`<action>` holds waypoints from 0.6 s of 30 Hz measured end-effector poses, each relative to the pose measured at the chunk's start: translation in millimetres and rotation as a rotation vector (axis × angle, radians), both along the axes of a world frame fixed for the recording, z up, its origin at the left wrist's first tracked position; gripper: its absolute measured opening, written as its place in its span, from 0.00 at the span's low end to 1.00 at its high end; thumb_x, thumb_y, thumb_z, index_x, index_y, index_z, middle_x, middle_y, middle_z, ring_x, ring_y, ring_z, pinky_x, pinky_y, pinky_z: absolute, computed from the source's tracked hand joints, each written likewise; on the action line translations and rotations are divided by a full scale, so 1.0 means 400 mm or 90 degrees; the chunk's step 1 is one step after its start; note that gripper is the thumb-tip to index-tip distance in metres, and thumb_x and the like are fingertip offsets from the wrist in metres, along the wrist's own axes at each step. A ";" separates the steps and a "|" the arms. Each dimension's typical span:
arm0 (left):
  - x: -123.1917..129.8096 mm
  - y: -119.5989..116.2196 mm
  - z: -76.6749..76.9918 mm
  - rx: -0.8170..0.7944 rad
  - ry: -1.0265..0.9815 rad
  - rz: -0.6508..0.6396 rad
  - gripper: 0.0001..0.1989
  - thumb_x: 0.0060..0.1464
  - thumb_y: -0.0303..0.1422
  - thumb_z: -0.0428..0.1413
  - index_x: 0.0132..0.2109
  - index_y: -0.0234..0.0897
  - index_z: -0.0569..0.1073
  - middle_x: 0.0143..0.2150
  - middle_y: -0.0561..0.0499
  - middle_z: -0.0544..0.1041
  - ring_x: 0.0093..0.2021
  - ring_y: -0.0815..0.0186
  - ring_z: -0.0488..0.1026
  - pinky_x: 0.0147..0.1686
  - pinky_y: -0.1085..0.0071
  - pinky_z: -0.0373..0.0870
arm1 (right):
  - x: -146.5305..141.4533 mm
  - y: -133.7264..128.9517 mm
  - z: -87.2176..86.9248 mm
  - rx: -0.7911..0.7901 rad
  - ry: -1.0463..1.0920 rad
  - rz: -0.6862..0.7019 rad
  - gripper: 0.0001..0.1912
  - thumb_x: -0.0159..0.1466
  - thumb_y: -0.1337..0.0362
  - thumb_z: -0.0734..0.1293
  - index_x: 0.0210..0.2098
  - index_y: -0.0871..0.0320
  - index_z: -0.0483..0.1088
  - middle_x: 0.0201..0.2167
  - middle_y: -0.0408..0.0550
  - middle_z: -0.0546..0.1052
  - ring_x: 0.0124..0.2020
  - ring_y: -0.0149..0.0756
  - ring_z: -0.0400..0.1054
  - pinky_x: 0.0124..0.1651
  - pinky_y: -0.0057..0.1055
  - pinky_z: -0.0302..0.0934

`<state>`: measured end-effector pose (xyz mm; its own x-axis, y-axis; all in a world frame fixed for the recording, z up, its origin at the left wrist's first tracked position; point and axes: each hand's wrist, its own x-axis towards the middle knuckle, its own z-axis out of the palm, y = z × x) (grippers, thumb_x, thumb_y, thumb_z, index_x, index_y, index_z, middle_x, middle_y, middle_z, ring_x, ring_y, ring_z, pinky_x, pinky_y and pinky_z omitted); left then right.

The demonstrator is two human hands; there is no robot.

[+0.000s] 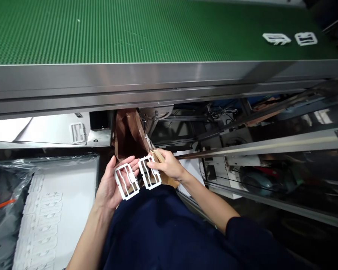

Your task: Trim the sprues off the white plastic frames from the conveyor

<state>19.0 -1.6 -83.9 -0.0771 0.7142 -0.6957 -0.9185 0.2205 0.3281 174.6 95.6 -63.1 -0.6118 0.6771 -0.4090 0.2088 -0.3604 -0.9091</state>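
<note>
Green conveyor belt (pixel 129 30) carries two more white plastic frames (pixel 290 38); we find one frame (pixel 132 178) lying on the open left hand (pixel 108 191), and a second frame (pixel 152 185) pinched by the closed fingers of the right hand (pixel 169 165), beside a brown paper bag (pixel 128 133).

The steel conveyor edge (pixel 157 84) walls off upward reach above the right hand (pixel 169 165), and a long metal rail (pixel 259 150) crowds the frame's right.

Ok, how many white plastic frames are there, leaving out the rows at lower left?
5: one frame on the left hand, one frame in the right hand, two frames on the green belt, one frame on the steel ledge. More may be hidden.
</note>
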 end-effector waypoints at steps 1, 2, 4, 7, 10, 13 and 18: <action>0.002 0.000 0.002 -0.011 0.008 -0.002 0.22 0.63 0.37 0.42 0.41 0.23 0.75 0.35 0.37 0.78 0.36 0.60 0.77 0.37 0.69 0.76 | 0.000 0.000 -0.003 -0.001 -0.004 0.000 0.16 0.48 0.61 0.71 0.31 0.61 0.65 0.26 0.39 0.65 0.26 0.25 0.57 0.30 0.24 0.55; 0.005 0.000 0.003 -0.021 0.017 -0.004 0.20 0.62 0.36 0.43 0.41 0.24 0.75 0.34 0.39 0.79 0.34 0.61 0.77 0.37 0.69 0.76 | 0.000 0.000 -0.006 -0.003 -0.008 0.001 0.16 0.47 0.61 0.72 0.31 0.61 0.65 0.26 0.39 0.65 0.26 0.25 0.58 0.30 0.24 0.55; 0.009 -0.002 0.005 -0.036 0.032 -0.019 0.16 0.61 0.33 0.45 0.39 0.26 0.75 0.32 0.41 0.79 0.32 0.63 0.77 0.35 0.70 0.76 | 0.000 0.001 -0.011 -0.013 -0.006 0.003 0.16 0.47 0.62 0.72 0.31 0.61 0.65 0.26 0.39 0.66 0.26 0.25 0.58 0.30 0.24 0.55; 0.015 -0.005 0.002 -0.051 0.049 -0.057 0.12 0.59 0.28 0.48 0.39 0.29 0.76 0.31 0.45 0.79 0.29 0.66 0.76 0.31 0.73 0.76 | 0.000 0.000 -0.014 -0.031 0.005 0.001 0.15 0.46 0.64 0.72 0.31 0.62 0.65 0.25 0.38 0.66 0.26 0.24 0.59 0.30 0.23 0.55; 0.021 -0.005 -0.004 -0.057 0.045 -0.076 0.11 0.59 0.28 0.48 0.38 0.30 0.76 0.30 0.47 0.78 0.26 0.67 0.75 0.28 0.74 0.76 | -0.001 0.000 -0.014 -0.040 0.004 0.001 0.15 0.46 0.66 0.72 0.30 0.62 0.66 0.25 0.38 0.66 0.26 0.24 0.59 0.30 0.23 0.55; 0.027 -0.004 -0.006 -0.064 0.043 -0.075 0.10 0.58 0.28 0.50 0.38 0.30 0.76 0.29 0.48 0.77 0.26 0.68 0.75 0.27 0.74 0.75 | -0.002 -0.002 -0.016 -0.044 0.004 0.007 0.14 0.46 0.67 0.72 0.30 0.62 0.66 0.25 0.38 0.66 0.26 0.24 0.59 0.31 0.23 0.55; 0.036 -0.014 0.003 -0.010 0.087 -0.099 0.08 0.48 0.25 0.60 0.38 0.30 0.74 0.27 0.51 0.74 0.24 0.71 0.72 0.24 0.80 0.72 | -0.002 -0.008 -0.022 -0.046 0.013 0.015 0.13 0.46 0.67 0.71 0.30 0.63 0.65 0.25 0.38 0.65 0.26 0.24 0.58 0.31 0.23 0.55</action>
<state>33.4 -7.0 -82.7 -0.0616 0.7136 -0.6978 -0.8199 0.3625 0.4431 173.9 92.4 -71.9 -0.6363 0.6313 -0.4434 0.2000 -0.4201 -0.8852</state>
